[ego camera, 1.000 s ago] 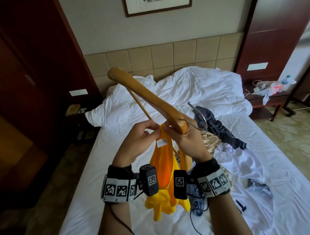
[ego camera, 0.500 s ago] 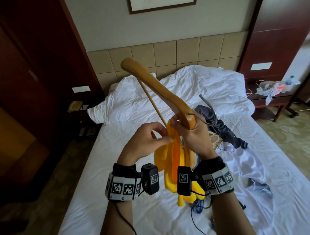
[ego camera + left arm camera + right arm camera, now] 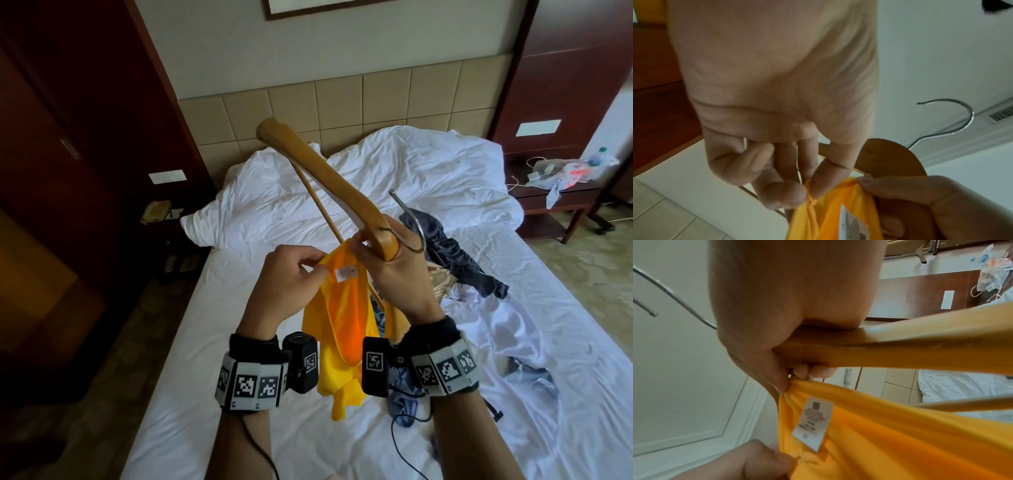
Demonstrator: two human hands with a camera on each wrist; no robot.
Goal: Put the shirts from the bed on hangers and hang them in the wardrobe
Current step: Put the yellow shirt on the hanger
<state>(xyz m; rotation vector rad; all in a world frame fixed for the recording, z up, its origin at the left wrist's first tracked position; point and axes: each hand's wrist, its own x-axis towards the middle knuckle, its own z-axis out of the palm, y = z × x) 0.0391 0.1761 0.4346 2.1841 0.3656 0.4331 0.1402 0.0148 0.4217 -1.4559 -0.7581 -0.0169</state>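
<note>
Your right hand grips the wooden hanger and pinches the yellow shirt; your left hand pinches its collar. Dark and white clothes lie just beyond on the bed.

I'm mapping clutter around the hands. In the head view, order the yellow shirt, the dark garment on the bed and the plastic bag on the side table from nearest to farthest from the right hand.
1. yellow shirt: pinched at its collar by the right hand.
2. dark garment: on the bed, just right of that hand.
3. plastic bag: far right, on the side table.
</note>
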